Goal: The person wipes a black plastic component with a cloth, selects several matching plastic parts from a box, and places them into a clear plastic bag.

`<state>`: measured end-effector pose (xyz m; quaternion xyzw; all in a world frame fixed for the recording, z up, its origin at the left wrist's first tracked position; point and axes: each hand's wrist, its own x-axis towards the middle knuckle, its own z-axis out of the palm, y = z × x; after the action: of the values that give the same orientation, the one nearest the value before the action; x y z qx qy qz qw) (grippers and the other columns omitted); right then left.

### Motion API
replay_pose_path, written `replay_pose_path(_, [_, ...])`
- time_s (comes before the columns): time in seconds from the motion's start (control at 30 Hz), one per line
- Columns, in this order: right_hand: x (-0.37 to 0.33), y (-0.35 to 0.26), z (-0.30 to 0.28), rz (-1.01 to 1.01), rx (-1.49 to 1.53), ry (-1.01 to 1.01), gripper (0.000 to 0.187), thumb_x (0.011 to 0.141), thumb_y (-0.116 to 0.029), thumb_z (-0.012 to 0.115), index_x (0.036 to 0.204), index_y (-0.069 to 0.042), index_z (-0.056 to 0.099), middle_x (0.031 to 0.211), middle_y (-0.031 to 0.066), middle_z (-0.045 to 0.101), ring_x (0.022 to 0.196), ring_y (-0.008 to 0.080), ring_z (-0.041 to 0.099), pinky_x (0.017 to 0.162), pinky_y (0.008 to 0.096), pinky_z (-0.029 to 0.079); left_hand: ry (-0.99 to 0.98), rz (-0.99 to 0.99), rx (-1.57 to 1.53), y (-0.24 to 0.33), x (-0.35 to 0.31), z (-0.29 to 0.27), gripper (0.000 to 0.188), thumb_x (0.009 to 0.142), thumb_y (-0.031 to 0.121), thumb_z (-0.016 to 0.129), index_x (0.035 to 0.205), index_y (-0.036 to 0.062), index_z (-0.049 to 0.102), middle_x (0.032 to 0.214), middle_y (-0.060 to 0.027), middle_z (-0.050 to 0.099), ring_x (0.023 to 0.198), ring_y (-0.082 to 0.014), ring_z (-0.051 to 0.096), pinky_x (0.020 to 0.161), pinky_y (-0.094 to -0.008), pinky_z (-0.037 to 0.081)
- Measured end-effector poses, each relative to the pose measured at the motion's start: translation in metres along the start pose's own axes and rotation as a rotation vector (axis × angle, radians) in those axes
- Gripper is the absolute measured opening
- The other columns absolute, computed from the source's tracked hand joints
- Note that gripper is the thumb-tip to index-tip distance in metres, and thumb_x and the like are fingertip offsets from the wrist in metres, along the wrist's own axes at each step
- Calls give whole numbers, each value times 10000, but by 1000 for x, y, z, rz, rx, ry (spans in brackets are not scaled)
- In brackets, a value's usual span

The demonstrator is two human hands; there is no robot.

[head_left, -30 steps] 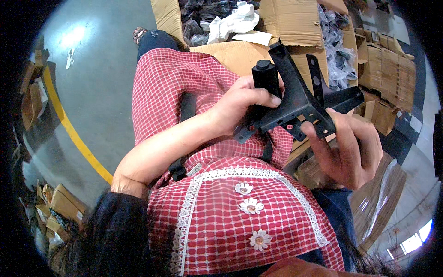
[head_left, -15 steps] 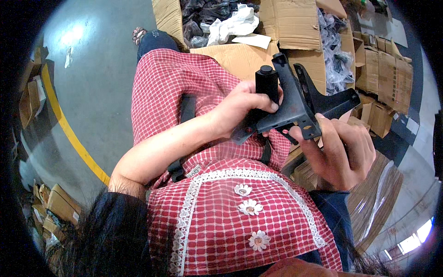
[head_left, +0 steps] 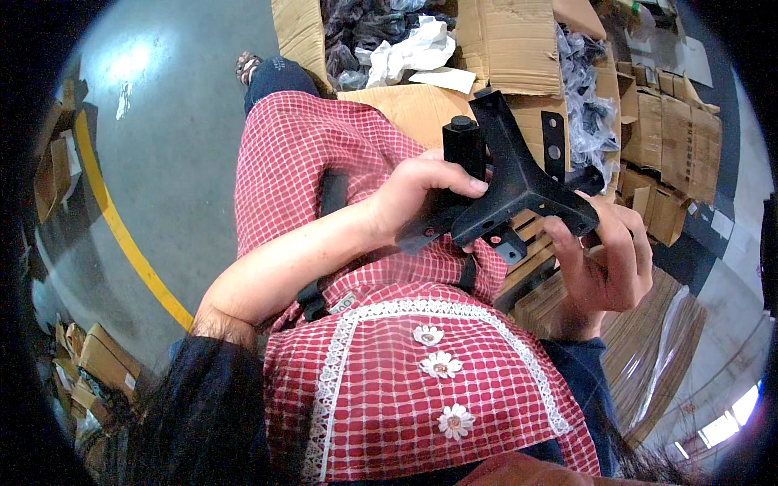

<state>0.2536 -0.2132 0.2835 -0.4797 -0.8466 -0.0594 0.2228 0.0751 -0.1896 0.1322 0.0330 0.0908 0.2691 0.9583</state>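
Above my lap is a black three-armed bracket with holes along its lower flanges. My left hand is wrapped round its left side, thumb pressed on top. A black post with a round cap rises beside that thumb; whether it joins the bracket is unclear. Behind, a flat black strip with holes points upward. My right hand has its curled fingers on the bracket's right end, the thumb close below it. Parts of both hands are hidden behind the black pieces.
Ahead stands an open cardboard box holding dark plastic bags and white wrapping. Clear plastic bags fill another box. Flattened cardboard is stacked at the right. A yellow line crosses the grey floor at the left.
The bracket has turned in my hands, so one arm now points more upward and the holed strip shows face-on. My right hand's fingers have shifted along its right end.
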Motion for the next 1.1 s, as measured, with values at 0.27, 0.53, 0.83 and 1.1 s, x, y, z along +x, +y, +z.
replay_pose_path(0.27, [-10, 13, 3, 35, 82, 31, 342, 682, -205, 914, 938, -69, 734, 830, 76, 721, 713, 222, 692, 633, 316, 553, 46, -60, -17, 5, -4, 8, 464, 912, 284, 557, 1204, -71, 618, 967, -199, 721, 725, -281, 716, 578, -332, 595])
replay_pose_path(0.53, [-15, 16, -1, 141, 107, -99, 288, 687, -64, 864, 943, -37, 736, 874, 109, 721, 739, 224, 690, 660, 320, 543, -118, -68, -157, 2, 2, -7, 548, 994, 397, 466, 1290, -61, 519, 1098, -226, 676, 676, -294, 690, 541, -327, 572])
replay_pose_path(0.83, [-6, 26, -10, 463, 212, 52, 242, 851, 71, 636, 1060, -2, 735, 944, 130, 715, 838, 213, 678, 734, 293, 536, -41, 35, 29, 0, 5, -10, 473, 976, 355, 515, 1194, -63, 558, 1039, -212, 681, 628, -259, 666, 518, -313, 551])
replay_pose_path(1.1, [3, 30, -15, 88, 9, -121, 381, 687, 71, 669, 982, -131, 801, 982, 93, 609, 876, 235, 626, 726, 306, 517, 84, 122, 196, 1, 4, -5, 426, 930, 303, 599, 1157, -57, 583, 910, -186, 702, 594, -225, 668, 462, -277, 534])
